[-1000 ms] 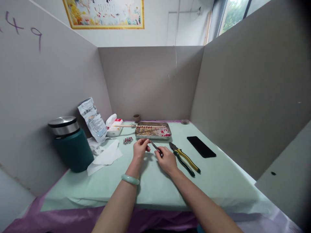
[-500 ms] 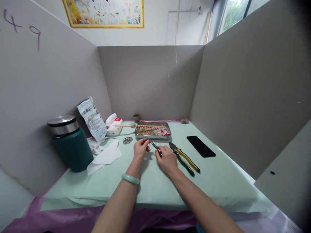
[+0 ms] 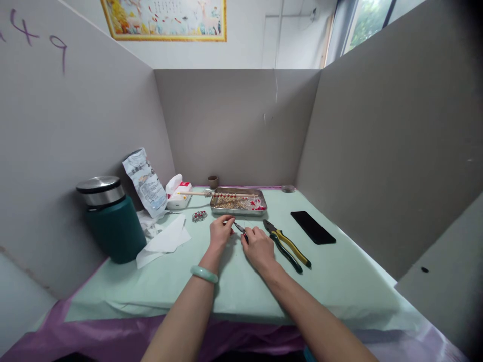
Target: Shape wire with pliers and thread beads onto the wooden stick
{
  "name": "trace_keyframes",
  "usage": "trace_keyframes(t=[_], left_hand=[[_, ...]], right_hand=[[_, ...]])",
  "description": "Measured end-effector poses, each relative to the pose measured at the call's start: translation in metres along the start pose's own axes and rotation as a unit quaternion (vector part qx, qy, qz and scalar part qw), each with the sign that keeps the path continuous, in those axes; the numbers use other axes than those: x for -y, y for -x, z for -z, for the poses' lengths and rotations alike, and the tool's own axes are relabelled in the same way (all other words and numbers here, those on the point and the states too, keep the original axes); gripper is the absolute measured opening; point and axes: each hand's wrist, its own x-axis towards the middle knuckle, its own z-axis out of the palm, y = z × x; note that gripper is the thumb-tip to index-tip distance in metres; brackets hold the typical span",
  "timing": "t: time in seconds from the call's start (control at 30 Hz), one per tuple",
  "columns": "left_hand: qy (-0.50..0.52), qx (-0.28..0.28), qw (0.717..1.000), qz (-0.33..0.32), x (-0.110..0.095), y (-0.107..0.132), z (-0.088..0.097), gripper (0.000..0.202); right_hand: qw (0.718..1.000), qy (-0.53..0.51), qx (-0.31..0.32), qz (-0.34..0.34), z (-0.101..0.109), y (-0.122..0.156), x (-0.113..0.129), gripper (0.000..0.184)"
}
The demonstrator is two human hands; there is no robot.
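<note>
I'd call this a craft workroom, seen from one walled-off booth. Grey partitions (image 3: 237, 125) stand behind the metal tray (image 3: 238, 212) and to both sides (purple digits (image 3: 24, 31) are scrawled on the one to its left). Beads (image 3: 232, 202) fill it; nearer than it, on the cloth-covered table (image 3: 339, 286), are pliers (image 3: 278, 235) and a hand-held fine-tipped tool (image 3: 239, 228).

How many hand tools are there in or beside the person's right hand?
2. One slim, metal-tipped tool is in the right hand, partly hidden by it. Larger pliers lie on the cloth, to the right of that hand. More could be hidden underneath.
</note>
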Motion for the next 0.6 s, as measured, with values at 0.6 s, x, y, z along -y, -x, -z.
trace_keyframes(t=[0.6], left_hand=[[0.118, 0.033, 0.988, 0.099, 0.0023, -0.0025, 0.0012, 0.024]], right_hand=[[0.999, -0.025, 0.028, -0.032, -0.0004, 0.0006, -0.0004, 0.021]])
